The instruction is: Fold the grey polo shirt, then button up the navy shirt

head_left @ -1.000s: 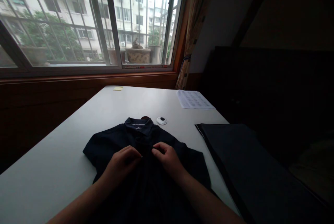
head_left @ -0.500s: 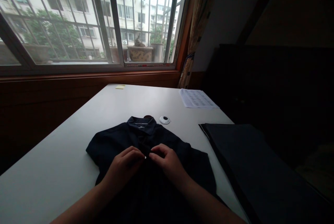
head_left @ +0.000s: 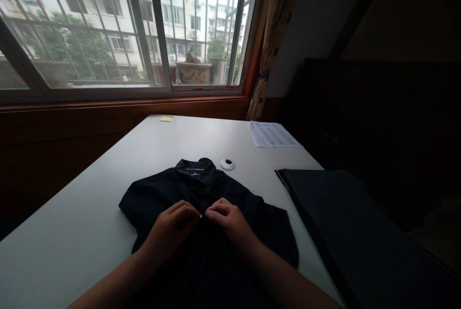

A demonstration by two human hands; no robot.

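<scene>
A dark navy collared shirt (head_left: 237, 186) lies front up on the white table, its collar pointing towards the window. My left hand (head_left: 176, 225) is closed in a pinch at the shirt's front, just below the collar. A tiny white spot shows at its fingertips; I cannot make out what it is. Close beside it, my right hand (head_left: 226, 220) pinches the cloth on the other side of the front opening, thumb and forefinger together. A narrow gap lies between the two sets of fingertips. The lower shirt is mostly lost in shadow and behind my forearms.
On the white table (head_left: 82, 203) a small white round object with a black centre (head_left: 227, 164) sits beyond the collar. Printed sheets (head_left: 273, 135) lie at the far right, a yellow sticky note (head_left: 166, 119) at the far left. Folded dark cloth (head_left: 331, 198) covers the right edge.
Both hands stay at the same place on the shirt front. The right fingertips have closed together slightly and come a little nearer the left ones.
</scene>
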